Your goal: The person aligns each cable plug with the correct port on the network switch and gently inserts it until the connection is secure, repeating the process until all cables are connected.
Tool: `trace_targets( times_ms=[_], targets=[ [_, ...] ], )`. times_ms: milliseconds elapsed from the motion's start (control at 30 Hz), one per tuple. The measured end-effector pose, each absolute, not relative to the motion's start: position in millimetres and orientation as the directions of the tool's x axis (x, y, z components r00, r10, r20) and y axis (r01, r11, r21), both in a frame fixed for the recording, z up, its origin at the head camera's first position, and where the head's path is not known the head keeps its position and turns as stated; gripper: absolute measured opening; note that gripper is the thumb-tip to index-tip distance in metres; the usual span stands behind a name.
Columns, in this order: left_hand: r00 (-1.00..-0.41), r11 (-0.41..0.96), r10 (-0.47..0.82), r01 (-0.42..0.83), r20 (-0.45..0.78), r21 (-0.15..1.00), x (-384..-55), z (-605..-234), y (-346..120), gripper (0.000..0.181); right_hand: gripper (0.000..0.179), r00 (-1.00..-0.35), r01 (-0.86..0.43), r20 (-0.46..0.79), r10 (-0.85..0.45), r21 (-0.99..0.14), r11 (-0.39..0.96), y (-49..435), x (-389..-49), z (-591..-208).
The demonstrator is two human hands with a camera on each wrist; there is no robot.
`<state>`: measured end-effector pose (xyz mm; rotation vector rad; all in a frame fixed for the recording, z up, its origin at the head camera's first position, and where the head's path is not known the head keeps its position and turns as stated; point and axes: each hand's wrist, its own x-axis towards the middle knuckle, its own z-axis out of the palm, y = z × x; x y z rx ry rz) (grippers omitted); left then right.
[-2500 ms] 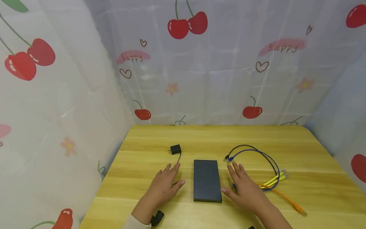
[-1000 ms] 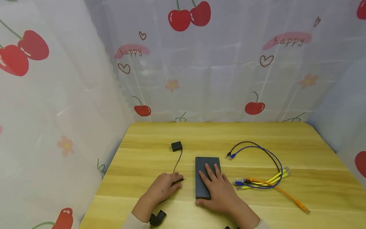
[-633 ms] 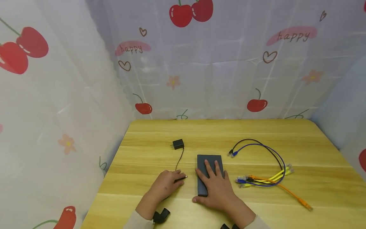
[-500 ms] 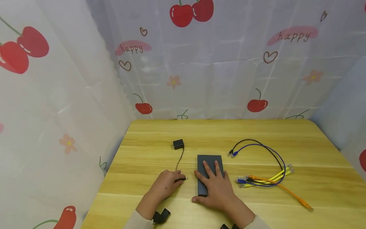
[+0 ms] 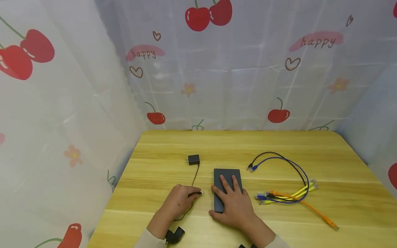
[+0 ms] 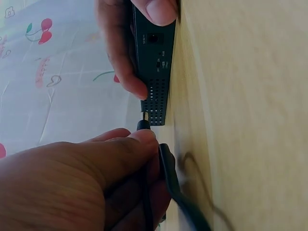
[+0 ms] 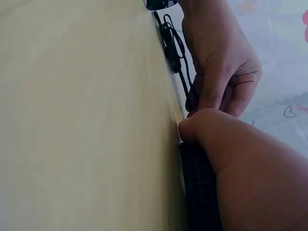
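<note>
My left hand (image 5: pixel 179 204) pinches the black barrel plug (image 6: pixel 143 124) of a power cord between thumb and fingers, its metal tip pointing toward the box. The cord leads to a black wall adapter (image 5: pixel 194 159) with prongs facing left. Just to the right lies a flat dark metal box (image 5: pixel 218 205), which looks like a network switch. Over it my right hand (image 5: pixel 237 208) rests with fingers spread, straight, thumb at the near left corner. In the left wrist view, a round power socket (image 6: pixel 154 38) shows in the box's side, near the right thumb; the plug tip is apart from it.
To the right lie loose network cables: a blue cable (image 5: pixel 300 172), a black one, yellow cables (image 5: pixel 305 187) and an orange cable (image 5: pixel 316 212). Everything lies on a wood-grain table (image 5: pixel 149 165). White cherry-print curtains (image 5: pixel 231 79) enclose it at the back and sides.
My right hand has moved left from beside the box onto its top. My left hand, spread open earlier, has taken hold of the plug. The adapter has turned slightly.
</note>
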<state>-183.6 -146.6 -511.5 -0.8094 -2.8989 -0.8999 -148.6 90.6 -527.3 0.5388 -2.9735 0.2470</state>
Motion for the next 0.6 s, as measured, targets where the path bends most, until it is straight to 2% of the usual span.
trace_targets(
  times_ms=[167, 600],
  targets=[
    [-0.861, 0.678, 0.479, 0.488, 0.173, 0.55, -183, -511, -144, 0.018, 0.08, -0.942, -0.325, 0.147, -0.303, -0.162, 0.932, 90, -148, -529],
    [-0.838, 0.591, 0.536, 0.462, 0.107, 0.662, -177, -500, -136, 0.016, 0.081, -0.946, -0.309, 0.192, -0.262, -0.285, 0.907, 86, -147, -522]
  ],
)
